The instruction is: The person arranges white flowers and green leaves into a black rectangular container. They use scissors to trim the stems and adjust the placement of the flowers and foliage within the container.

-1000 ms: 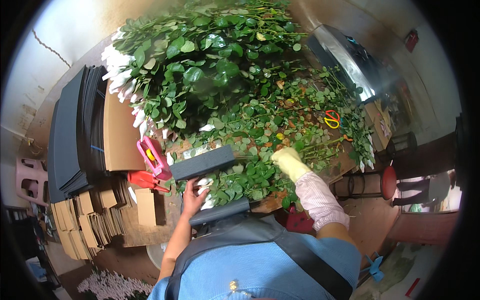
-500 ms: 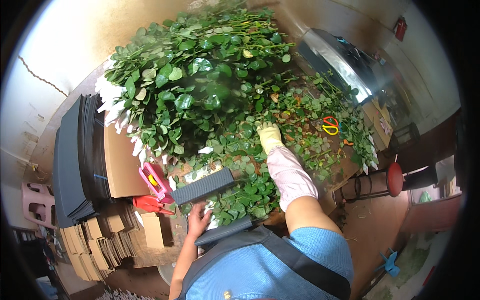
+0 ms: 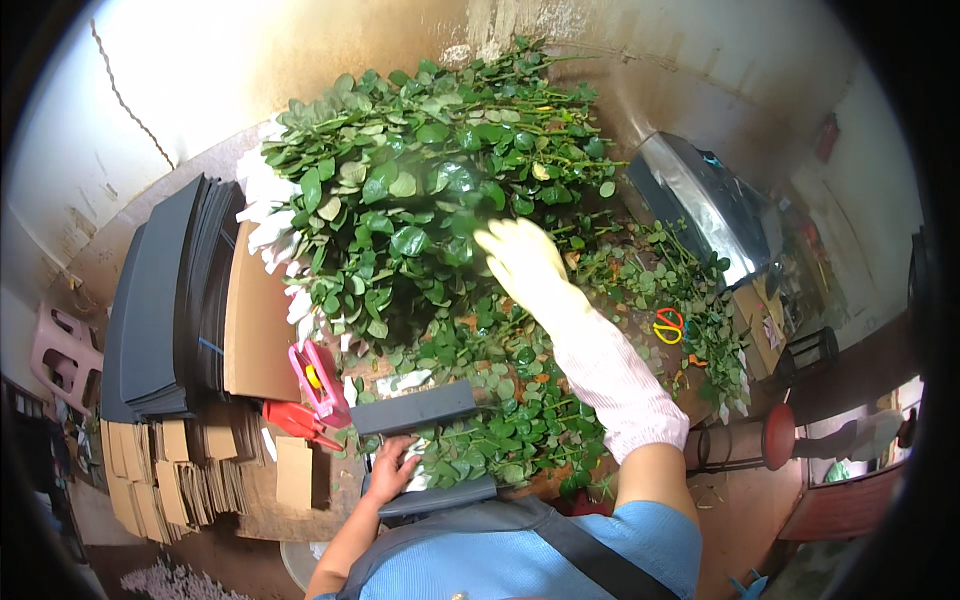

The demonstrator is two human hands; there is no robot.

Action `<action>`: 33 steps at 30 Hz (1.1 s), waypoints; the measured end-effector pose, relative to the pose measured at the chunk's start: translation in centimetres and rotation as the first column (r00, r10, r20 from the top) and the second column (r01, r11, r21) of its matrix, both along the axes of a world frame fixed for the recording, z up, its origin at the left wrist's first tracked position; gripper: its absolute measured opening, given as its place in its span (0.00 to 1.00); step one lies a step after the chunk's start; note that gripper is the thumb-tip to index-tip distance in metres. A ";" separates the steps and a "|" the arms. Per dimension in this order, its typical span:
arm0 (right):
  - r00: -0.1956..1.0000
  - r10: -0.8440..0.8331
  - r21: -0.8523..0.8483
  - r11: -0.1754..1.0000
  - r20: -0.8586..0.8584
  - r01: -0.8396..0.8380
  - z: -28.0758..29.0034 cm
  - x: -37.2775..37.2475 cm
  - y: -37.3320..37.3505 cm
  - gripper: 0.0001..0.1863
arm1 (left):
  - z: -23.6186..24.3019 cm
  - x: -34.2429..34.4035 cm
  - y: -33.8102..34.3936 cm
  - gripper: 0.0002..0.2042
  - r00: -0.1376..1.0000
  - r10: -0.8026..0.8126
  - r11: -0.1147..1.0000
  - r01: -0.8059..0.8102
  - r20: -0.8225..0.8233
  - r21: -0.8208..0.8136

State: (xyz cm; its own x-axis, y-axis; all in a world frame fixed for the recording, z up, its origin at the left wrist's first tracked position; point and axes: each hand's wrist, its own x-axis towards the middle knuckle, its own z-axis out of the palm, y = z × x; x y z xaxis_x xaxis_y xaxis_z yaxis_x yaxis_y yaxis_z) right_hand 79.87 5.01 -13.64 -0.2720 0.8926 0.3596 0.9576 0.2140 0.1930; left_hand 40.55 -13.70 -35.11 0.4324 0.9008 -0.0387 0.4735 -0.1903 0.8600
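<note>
Likely bruisable, flowers [image 3: 375, 187] want holding by stems [image 3: 560, 130]; beyond block [image 3: 414, 408], right grip [image 3: 510, 255] hangs unclenched; below, left grip [image 3: 391, 470] loosely touches buds [image 3: 418, 479].

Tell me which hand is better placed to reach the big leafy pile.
Right, probably: the gloved right hand appears at the leafy pile, while the bare left hand is farther down, beside the dark grey block.

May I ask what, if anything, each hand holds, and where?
Yellow-gloved right hand holds nothing visible; bare left hand touches white flower heads, hold unclear.
</note>
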 end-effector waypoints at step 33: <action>0.945 -0.119 -0.017 0.993 -0.306 0.119 10.1 2.7 -19.0 0.33 | -1.0 0.0 -0.2 0.20 0.995 0.023 0.999 -0.027 0.094 0.043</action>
State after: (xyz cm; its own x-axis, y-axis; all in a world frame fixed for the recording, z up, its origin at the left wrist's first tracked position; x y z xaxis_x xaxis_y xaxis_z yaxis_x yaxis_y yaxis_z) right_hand 82.55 -13.99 -3.57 -0.0404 0.9109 0.4106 0.9891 0.0946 -0.1126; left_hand 40.53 -13.86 -36.14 0.4099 0.9112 0.0405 0.3966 -0.2180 0.8917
